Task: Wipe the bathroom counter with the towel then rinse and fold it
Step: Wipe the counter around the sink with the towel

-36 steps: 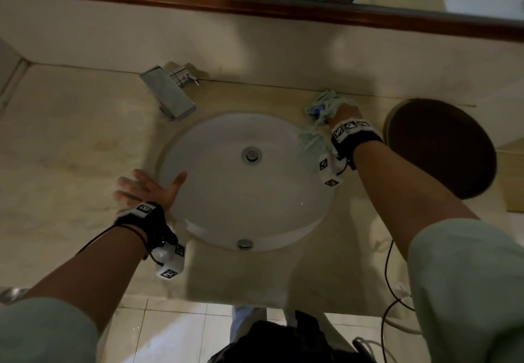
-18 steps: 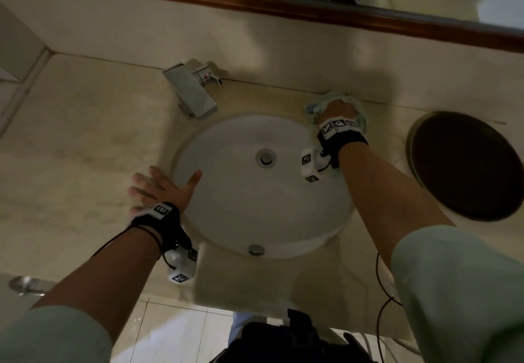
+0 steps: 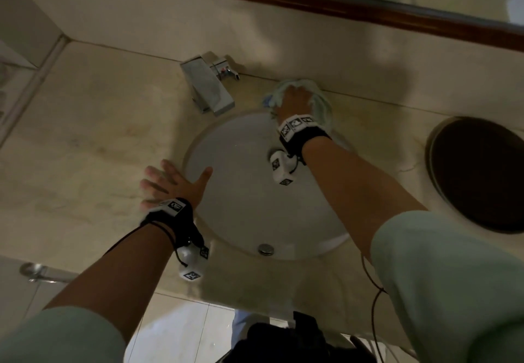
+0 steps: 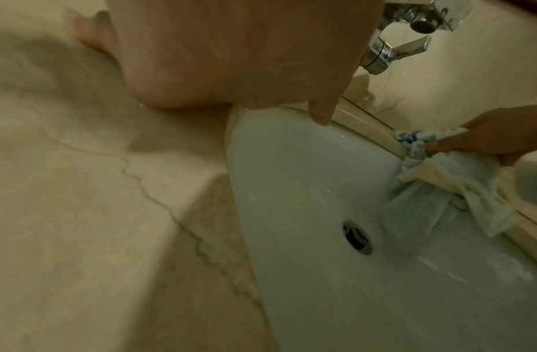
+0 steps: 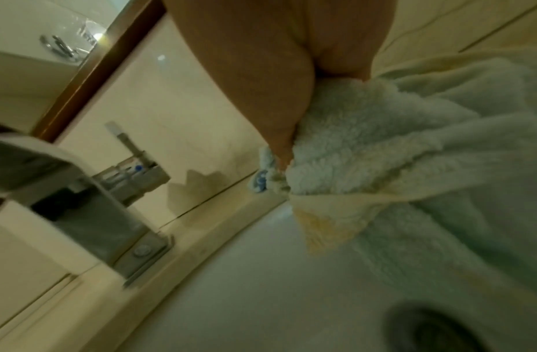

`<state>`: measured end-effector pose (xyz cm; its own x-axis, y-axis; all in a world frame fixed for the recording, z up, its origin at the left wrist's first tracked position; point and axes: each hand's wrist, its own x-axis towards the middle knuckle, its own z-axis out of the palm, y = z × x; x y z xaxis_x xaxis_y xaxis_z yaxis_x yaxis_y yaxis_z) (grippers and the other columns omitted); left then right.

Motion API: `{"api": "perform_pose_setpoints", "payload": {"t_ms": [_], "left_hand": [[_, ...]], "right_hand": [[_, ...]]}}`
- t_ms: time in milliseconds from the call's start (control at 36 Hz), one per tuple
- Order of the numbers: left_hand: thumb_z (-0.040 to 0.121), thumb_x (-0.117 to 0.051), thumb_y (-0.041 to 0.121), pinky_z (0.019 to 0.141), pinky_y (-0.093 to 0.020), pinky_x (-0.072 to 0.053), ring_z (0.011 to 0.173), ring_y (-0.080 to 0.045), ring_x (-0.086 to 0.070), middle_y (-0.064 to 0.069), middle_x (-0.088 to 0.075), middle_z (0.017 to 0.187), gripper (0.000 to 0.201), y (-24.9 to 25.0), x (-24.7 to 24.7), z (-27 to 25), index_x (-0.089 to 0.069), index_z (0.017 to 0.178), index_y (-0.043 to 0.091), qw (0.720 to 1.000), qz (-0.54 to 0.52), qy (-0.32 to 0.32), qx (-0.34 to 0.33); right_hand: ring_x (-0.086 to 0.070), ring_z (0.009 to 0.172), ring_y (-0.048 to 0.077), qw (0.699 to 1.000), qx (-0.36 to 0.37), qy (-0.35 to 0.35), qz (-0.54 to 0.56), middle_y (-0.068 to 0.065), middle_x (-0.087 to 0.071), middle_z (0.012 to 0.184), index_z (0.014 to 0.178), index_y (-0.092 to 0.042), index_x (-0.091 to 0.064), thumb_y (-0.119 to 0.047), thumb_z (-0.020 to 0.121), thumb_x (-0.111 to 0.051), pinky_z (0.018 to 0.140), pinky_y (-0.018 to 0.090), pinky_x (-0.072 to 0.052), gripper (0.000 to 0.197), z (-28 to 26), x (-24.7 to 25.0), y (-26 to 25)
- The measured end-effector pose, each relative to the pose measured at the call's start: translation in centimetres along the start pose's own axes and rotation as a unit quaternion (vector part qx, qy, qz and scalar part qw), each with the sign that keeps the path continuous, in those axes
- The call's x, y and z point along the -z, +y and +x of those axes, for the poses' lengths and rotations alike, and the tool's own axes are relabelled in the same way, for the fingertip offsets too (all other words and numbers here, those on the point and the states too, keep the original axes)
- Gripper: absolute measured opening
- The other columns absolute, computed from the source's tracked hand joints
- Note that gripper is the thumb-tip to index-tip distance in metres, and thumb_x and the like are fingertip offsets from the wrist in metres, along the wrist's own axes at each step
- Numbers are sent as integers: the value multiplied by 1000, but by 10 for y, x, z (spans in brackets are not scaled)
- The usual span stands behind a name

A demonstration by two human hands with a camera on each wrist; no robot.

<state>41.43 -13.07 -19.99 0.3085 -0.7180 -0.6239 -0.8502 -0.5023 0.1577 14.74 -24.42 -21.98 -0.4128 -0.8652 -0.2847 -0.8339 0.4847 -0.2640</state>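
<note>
Pale green terry towel [image 3: 319,99] sits bunched under my right hand [image 3: 295,101], gripped against the beige marble counter [image 3: 85,141] behind the white basin [image 3: 243,192]; left hand [image 3: 170,184] flat, holding nothing; wiping unfinished, rinse and fold remain

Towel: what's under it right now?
The towel lies on the counter strip behind the basin, right of the tap; part hangs over the rim into the basin. The right hand presses on top. The counter beneath it is covered.
</note>
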Motion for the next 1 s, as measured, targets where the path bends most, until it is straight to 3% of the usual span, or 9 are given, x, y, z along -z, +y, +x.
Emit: {"api": "perform_pose_setpoints", "payload": {"t_ms": [56,111,167,250,528,611,750,861,1000], "left_hand": [[65,-26,93,112,-63,6,143,-37,20,-6,30,154,117,-1,0,0,21,148,26,1000,0,0,2],[65,-25,93,112,-63,5,143,-37,20,-7,29,155,116,-1,2,-1,21,148,26,1000,6,2,3],[66,-23,92,112,-63,4,143,-37,19,-7,29,155,114,-1,2,-2,21,148,26,1000,11,0,1],[65,-22,93,112,-62,4,143,-37,19,-6,29,155,115,-2,2,-2,20,148,26,1000,10,-1,1],[63,-18,95,111,-63,2,144,-36,18,-6,27,156,115,-3,0,3,18,149,28,1000,12,9,-2],[68,-22,92,112,-62,3,144,-36,17,-6,26,156,112,-2,0,1,17,149,26,1000,12,14,-2],[71,-26,89,113,-60,4,143,-37,17,-8,24,156,110,-2,-2,4,14,150,25,1000,5,22,-6],[74,-24,87,114,-59,2,144,-38,15,-8,20,157,105,-5,-6,8,10,151,25,999,4,36,-2],[75,-21,87,113,-59,3,143,-38,16,-7,22,157,102,-5,-6,6,12,151,25,999,12,37,-3]], "right_hand": [[-57,110,32,997,74,1,-8,18,-59,119,102,-14,-60,-34,92,-49,99,46,-45,25,-8,3,-24],[-56,110,28,992,122,-24,-17,12,-60,118,108,-14,-63,-35,94,-50,100,41,-43,28,-21,9,-47],[-28,140,33,986,147,-53,-55,17,-29,152,147,-8,-30,-37,98,-44,116,46,-22,59,-22,3,-62],[7,147,35,984,120,-91,-95,16,12,159,151,-7,11,-37,99,-42,119,50,-3,80,-26,-4,-65],[-12,146,34,987,90,-82,-102,17,-5,159,152,-6,-4,-32,98,-45,119,45,-14,72,-29,30,-16],[-32,138,33,986,80,-64,-134,18,-27,153,147,-3,-25,-25,100,-45,114,43,-28,56,-36,51,11],[-9,147,34,975,76,-119,-171,13,3,160,153,-11,0,-18,97,-48,118,49,-18,75,-59,79,57],[-32,134,47,949,38,-150,-276,31,-19,152,151,-2,-14,-13,95,-48,104,58,-36,66,-79,102,83],[-34,134,44,933,0,-150,-327,28,-19,153,151,-4,-16,-13,97,-43,103,55,-38,62,-100,120,123]]}}
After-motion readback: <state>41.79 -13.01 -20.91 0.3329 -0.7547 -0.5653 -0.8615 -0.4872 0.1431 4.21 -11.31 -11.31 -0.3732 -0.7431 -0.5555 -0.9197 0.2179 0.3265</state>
